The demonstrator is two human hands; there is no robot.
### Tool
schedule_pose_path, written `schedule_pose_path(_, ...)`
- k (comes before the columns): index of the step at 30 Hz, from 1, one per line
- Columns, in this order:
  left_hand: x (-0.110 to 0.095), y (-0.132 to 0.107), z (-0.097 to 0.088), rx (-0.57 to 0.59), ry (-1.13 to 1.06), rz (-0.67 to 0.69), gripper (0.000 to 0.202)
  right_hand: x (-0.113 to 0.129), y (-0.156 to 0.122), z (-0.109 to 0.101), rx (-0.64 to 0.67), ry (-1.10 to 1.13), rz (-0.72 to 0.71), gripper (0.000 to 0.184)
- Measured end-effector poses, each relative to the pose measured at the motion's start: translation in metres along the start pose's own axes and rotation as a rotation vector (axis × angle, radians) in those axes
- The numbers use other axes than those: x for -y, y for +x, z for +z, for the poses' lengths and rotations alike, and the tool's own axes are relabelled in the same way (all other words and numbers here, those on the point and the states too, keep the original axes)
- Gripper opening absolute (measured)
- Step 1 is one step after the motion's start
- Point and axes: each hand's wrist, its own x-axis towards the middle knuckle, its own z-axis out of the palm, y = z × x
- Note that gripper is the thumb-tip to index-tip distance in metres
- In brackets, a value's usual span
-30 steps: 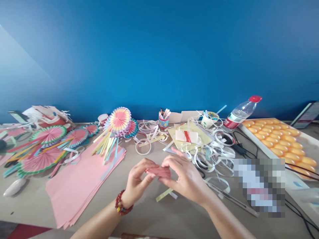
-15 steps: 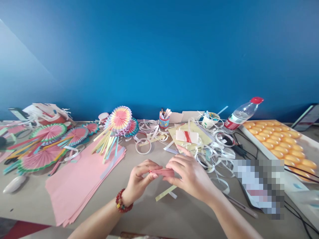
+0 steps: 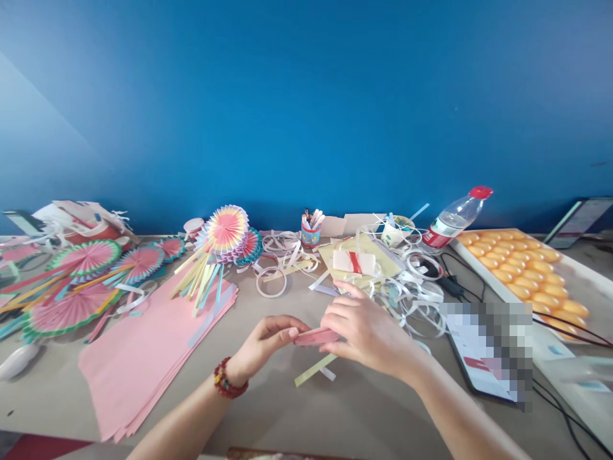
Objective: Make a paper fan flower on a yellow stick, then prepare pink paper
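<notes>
A narrow folded pink paper strip (image 3: 315, 337) is held above the table between both hands. My left hand (image 3: 268, 342), with a red bead bracelet on its wrist, pinches the strip's left end. My right hand (image 3: 366, 329) has its fingers closed over the right end, index finger raised. A pale yellow paper strip (image 3: 313, 370) lies on the table just under the hands. A stack of pink paper sheets (image 3: 143, 358) lies to the left of my left arm.
Several pleated paper fans (image 3: 86, 275) and a round rainbow fan (image 3: 225, 233) lie at the left. White paper rings and strips (image 3: 407, 287) litter the right. A pen cup (image 3: 310, 233), water bottle (image 3: 453, 220), tray of yellow shapes (image 3: 522, 271) and a blurred phone (image 3: 488, 351) stand nearby.
Both hands have kept hold of the pink strip and shifted slightly right and down in the picture. The strip now looks flatter and narrower between the fingers.
</notes>
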Motion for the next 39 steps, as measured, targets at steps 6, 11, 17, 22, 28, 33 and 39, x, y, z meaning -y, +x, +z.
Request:
schedule_pose_path(6, 0.012, 0.005, -0.002, 0.266, -0.235, -0.265, 0.031, 0.002, 0.001, 0.006, 0.057, -0.018, -0.105, 0.015)
schedule_pose_path(11, 0.021, 0.006, -0.002, 0.347, -0.409, -0.354, 0.034, 0.001, 0.001, 0.0, 0.069, -0.004, -0.136, 0.021)
schedule_pose_path(17, 0.023, 0.006, -0.002, 0.454, -0.483, -0.367, 0.032, 0.004, 0.001, -0.009, 0.164, -0.084, -0.144, 0.013)
schedule_pose_path(22, 0.03, 0.006, 0.002, 0.383, -0.616, -0.371, 0.033, 0.007, 0.003, -0.008, -0.017, -0.178, -0.156, 0.015)
schedule_pose_path(28, 0.026, 0.006, 0.006, 0.31, -0.722, -0.3, 0.027, 0.018, -0.003, 0.007, -0.237, -0.114, -0.105, 0.023)
schedule_pose_path(33, 0.023, 0.005, 0.009, 0.21, -0.757, -0.245, 0.03, 0.025, -0.012, 0.026, -0.296, -0.017, -0.015, 0.02)
schedule_pose_path(39, 0.02, 0.003, 0.013, 0.138, -0.757, -0.231, 0.026, 0.029, -0.017, 0.036, -0.355, 0.066, 0.026, 0.011)
